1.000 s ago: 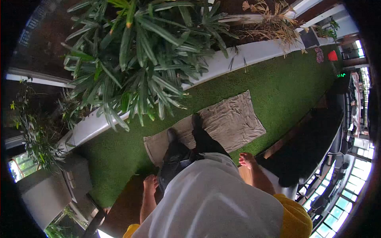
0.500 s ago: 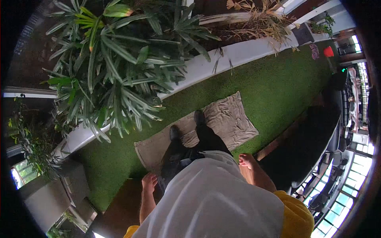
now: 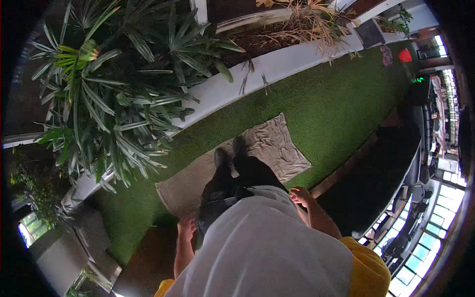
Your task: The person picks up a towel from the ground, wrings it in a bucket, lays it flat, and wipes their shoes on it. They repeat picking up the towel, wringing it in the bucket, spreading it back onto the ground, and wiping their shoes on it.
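My left hand [image 3: 187, 228] hangs beside my left thigh, its fingers loosely bent and apart, with nothing visible in it. On the other side of my body, my right hand [image 3: 300, 196] is held low near my hip, also empty, fingers slightly curled but not clenched. Neither hand touches an object. Beneath my dark shoes [image 3: 222, 158] lies a wrinkled beige cloth [image 3: 277, 148], spread out on green artificial grass [image 3: 326, 109].
A white planter edge [image 3: 217, 99] with leafy plants [image 3: 99, 99] runs along the far side. At the right stands a long black surface [image 3: 371, 183], with chairs and windows beyond. A grey box-like piece [image 3: 62, 255] is at lower left; a red object [image 3: 405, 55] lies far off.
The plants and cloth have shifted left in view. My feet appear closer together on the cloth. My right hand has moved slightly left and up; both hands remain empty.
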`<state>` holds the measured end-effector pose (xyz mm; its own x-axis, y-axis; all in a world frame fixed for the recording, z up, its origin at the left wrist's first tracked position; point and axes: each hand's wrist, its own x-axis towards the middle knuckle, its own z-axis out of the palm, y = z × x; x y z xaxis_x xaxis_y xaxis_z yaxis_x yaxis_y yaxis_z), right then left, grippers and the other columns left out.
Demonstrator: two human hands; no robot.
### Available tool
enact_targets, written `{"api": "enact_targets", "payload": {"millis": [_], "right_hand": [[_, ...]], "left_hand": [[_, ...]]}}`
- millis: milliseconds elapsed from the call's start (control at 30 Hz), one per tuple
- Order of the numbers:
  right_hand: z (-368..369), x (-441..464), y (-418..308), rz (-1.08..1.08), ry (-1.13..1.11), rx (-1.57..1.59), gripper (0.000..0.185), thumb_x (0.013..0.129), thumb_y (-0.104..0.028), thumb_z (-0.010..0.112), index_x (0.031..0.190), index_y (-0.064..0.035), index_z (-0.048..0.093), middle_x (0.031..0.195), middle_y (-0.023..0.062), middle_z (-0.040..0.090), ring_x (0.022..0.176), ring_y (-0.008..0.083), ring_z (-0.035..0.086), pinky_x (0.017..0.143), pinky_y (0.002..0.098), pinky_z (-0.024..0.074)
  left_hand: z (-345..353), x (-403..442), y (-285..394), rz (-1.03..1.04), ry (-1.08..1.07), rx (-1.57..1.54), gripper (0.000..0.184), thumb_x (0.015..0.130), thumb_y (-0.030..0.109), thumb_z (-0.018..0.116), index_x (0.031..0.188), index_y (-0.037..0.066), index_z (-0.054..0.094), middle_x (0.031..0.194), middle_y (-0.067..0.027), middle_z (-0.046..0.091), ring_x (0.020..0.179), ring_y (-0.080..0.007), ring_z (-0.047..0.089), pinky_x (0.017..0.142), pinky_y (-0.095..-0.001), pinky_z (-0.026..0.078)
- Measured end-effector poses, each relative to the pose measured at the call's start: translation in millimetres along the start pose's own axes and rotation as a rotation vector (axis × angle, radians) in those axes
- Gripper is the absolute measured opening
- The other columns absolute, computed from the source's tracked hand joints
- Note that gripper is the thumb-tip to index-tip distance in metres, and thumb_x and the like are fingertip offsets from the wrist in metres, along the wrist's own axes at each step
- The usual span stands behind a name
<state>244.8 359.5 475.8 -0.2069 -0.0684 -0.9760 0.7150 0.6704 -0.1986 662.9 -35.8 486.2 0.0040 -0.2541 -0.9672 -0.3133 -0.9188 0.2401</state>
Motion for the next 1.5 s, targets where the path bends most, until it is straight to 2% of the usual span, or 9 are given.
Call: {"api": "enact_targets", "payload": {"millis": [167, 567, 633, 700, 767, 833, 1000, 1233, 1500], "right_hand": [[-57.1, 16.1, -4.9, 0.04, 0.038, 0.03, 0.024, 0.087, -0.025, 0.058, 0.108, -0.015, 0.058, 0.081, 0.0016, 0.06, 0.061, 0.0157, 0.059, 0.056, 0.0338, 0.0498], [-175.5, 52.7, -36.6, -0.046, 0.075, 0.071, 0.023, 0.088, -0.03, 0.056, 0.105, -0.0143, 0.06, 0.074, 0.0002, 0.055, 0.061, 0.0112, 0.054, 0.053, 0.0273, 0.0454], [-186.3, 49.1, -33.3, -0.017, 0.01, 0.1, 0.021, 0.089, -0.029, 0.055, 0.102, -0.0128, 0.058, 0.072, -0.0003, 0.052, 0.058, 0.011, 0.05, 0.051, 0.0276, 0.0435], [-183.8, 15.7, -52.1, 0.057, -0.031, 0.088, 0.019, 0.09, -0.027, 0.052, 0.097, -0.0094, 0.054, 0.072, 0.0005, 0.049, 0.056, 0.0127, 0.048, 0.05, 0.029, 0.043], [-233.5, 66.3, -17.3, 0.256, -0.171, 0.094, 0.016, 0.09, -0.026, 0.053, 0.098, -0.0123, 0.056, 0.07, -0.0014, 0.049, 0.055, 0.0113, 0.047, 0.047, 0.0272, 0.0412], [-236.3, 49.6, -31.4, 0.165, -0.01, 0.071, 0.019, 0.089, -0.029, 0.056, 0.1, -0.0142, 0.061, 0.068, -0.0031, 0.05, 0.053, 0.0081, 0.045, 0.048, 0.0268, 0.0422], [-282.8, 62.3, -100.1, 0.019, 0.147, -0.159, 0.031, 0.089, -0.028, 0.056, 0.116, -0.0134, 0.056, 0.086, 0.0043, 0.062, 0.069, 0.017, 0.062, 0.062, 0.0328, 0.0528], [-359.6, 67.7, -139.6, -0.105, 0.125, -0.004, 0.038, 0.089, -0.033, 0.054, 0.119, -0.0083, 0.054, 0.089, 0.0084, 0.061, 0.072, 0.0177, 0.062, 0.065, 0.0326, 0.0526], [-402.7, 68.2, -134.5, 0.039, 0.105, -0.154, 0.036, 0.086, -0.031, 0.06, 0.116, -0.011, 0.056, 0.087, 0.0076, 0.061, 0.068, 0.017, 0.06, 0.059, 0.0319, 0.0517]], "left_hand": [[37.4, -18.4, -1.9, 0.019, 0.094, 0.027, 0.014, 0.083, 0.016, 0.057, 0.095, 0.009, 0.057, 0.083, -0.0048, 0.06, 0.06, -0.0137, 0.053, 0.049, -0.0282, 0.043], [191.7, -27.5, -23.8, 0.114, -0.041, 0.105, 0.014, 0.083, 0.015, 0.055, 0.07, 0.013, 0.054, 0.057, 0.0006, 0.045, 0.045, -0.0087, 0.042, 0.036, -0.026, 0.028], [194.8, -7.2, -20.8, 0.289, -0.203, 0.302, 0.013, 0.083, 0.018, 0.056, 0.072, 0.011, 0.055, 0.059, 0.0013, 0.048, 0.048, -0.0097, 0.045, 0.039, -0.0249, 0.03], [215.9, -22.3, -11.3, 0.003, -0.022, 0.14, 0.011, 0.083, 0.019, 0.057, 0.078, 0.01, 0.057, 0.062, 0.0012, 0.051, 0.05, -0.0111, 0.047, 0.04, -0.0244, 0.033], [227.9, -25.2, -17.5, 0.013, 0.046, 0.047, 0.015, 0.082, 0.021, 0.058, 0.093, 0.01, 0.058, 0.074, -0.0007, 0.057, 0.057, -0.0143, 0.053, 0.045, -0.0255, 0.04], [235.9, -29.4, -26.3, 0.049, 0.065, 0.015, 0.019, 0.082, 0.021, 0.059, 0.098, 0.011, 0.057, 0.079, -0.0018, 0.059, 0.059, -0.0159, 0.055, 0.047, -0.027, 0.042], [253.2, -32.2, -70.8, -0.046, 0.016, -0.054, 0.02, 0.083, 0.023, 0.059, 0.098, 0.011, 0.058, 0.077, -0.0016, 0.059, 0.065, -0.0142, 0.057, 0.051, -0.0292, 0.044], [374.4, -34.8, -61.6, 0.016, -0.195, -0.056, 0.011, 0.084, 0.02, 0.057, 0.089, 0.01, 0.059, 0.076, -0.0025, 0.06, 0.069, -0.0141, 0.058, 0.053, -0.027, 0.044], [419.1, -38.6, -54.6, 0.075, -0.02, 0.049, 0.015, 0.084, 0.02, 0.056, 0.094, 0.009, 0.058, 0.08, -0.0042, 0.059, 0.067, -0.015, 0.058, 0.055, -0.028, 0.047]]}}
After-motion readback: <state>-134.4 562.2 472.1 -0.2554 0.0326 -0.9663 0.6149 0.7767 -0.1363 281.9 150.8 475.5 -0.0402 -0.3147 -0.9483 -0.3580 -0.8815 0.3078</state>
